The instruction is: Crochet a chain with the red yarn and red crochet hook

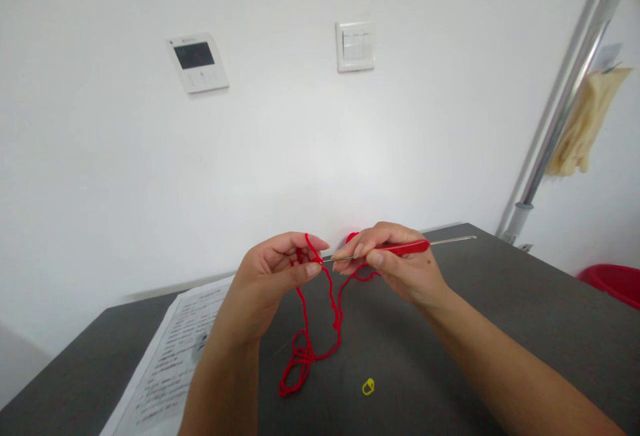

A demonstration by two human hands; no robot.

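Presently: slim red-handled metal crochet hook [405, 248] meets thin red yarn [339, 319].
Left hand [260, 273] pinches yarn; right hand [415, 276] pinches hook (light, even tension probably best).

Head-worn view, facing forward and down
Close to left hand [270, 269] and right hand [407, 275], it looks across the dark table [420, 369], past both far corners, to the white wall [280, 156].
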